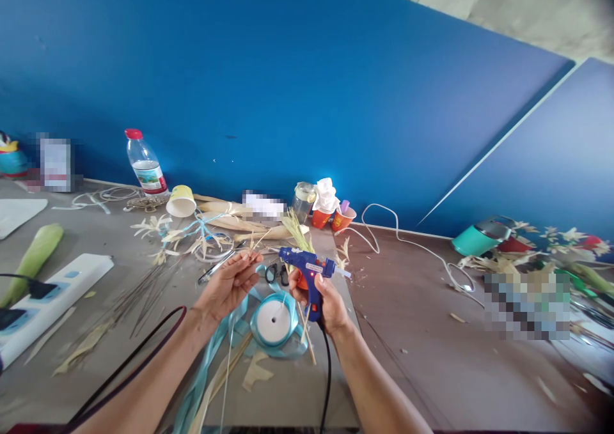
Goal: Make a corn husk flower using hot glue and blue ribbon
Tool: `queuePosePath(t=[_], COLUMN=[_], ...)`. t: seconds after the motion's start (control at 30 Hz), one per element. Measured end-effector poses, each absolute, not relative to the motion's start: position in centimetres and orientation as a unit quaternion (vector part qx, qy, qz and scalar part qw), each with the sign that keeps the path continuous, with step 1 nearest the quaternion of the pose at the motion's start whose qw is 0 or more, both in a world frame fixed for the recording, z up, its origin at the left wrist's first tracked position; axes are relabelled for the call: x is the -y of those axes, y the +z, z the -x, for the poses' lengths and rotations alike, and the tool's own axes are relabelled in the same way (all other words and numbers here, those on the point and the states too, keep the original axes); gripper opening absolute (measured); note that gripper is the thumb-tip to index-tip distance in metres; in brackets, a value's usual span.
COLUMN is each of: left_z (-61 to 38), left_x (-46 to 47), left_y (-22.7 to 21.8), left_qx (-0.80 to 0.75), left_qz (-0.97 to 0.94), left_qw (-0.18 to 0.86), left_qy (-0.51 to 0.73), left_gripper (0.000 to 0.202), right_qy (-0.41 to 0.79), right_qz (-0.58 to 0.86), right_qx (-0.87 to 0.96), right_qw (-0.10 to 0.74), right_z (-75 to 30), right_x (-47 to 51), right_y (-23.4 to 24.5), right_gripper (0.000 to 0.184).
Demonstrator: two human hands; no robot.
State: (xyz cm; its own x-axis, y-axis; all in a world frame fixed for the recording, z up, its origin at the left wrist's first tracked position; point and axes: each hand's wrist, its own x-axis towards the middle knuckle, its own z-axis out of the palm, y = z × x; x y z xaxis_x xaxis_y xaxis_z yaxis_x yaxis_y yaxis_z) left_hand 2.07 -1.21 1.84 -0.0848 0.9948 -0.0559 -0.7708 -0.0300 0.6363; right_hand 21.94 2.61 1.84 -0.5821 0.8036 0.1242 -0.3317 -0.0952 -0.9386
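Note:
My right hand (330, 303) is wrapped round a blue hot glue gun (314, 280). Its red light is lit, a glue stick pokes out of its back, and its nozzle points left. Just beyond that nozzle, my left hand (230, 284) pinches a thin straw-coloured piece (256, 250) in its fingertips; the fingers hide most of it. A spool of light blue ribbon (273, 320) lies below and between my hands, with loose ribbon (206, 364) trailing toward me. Black-handled scissors (275, 274) lie behind the spool, partly hidden.
A white power strip (71, 293), a green corn husk (41, 252) and thin wires (144, 287) lie on the left. Behind stand a water bottle (146, 169), a tipped yellow cup (181, 201), a glass jar (304, 201) and orange cups (343, 218). A white cable (422, 250) crosses the right side.

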Motion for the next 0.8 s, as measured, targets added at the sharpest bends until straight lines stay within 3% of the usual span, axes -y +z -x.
queuePosePath(t=[0.3, 0.43, 0.5, 0.67, 0.8], left_z=[-2.1, -2.1, -2.2, -2.4, -2.3], left_x=[1.0, 1.1, 1.1, 1.2, 1.2], left_y=[1.7, 1.8, 1.8, 2.1, 1.8], left_qx=[-0.279, -0.283, -0.289, -0.284, -0.289], left_qz=[-0.191, -0.203, -0.200, -0.196, -0.194], left_qw=[0.636, 0.641, 0.641, 0.644, 0.644], left_qy=[0.694, 0.684, 0.682, 0.683, 0.681], left_gripper=[0.008, 0.009, 0.009, 0.009, 0.006], right_qy=[0.644, 0.587, 0.494, 0.128, 0.032], right_qz=[0.258, 0.306, 0.385, 0.548, 0.609], right_qx=[0.532, 0.571, 0.632, 0.768, 0.758], right_qw=[0.486, 0.486, 0.456, 0.307, 0.231], right_z=[-22.6, -22.9, -23.1, -23.2, -23.4], right_x=[-3.4, -4.1, -4.7, -6.1, -6.3], right_y=[2.2, 2.2, 1.8, 0.6, 0.1], right_gripper=[0.048, 0.049, 0.044, 0.024, 0.029])
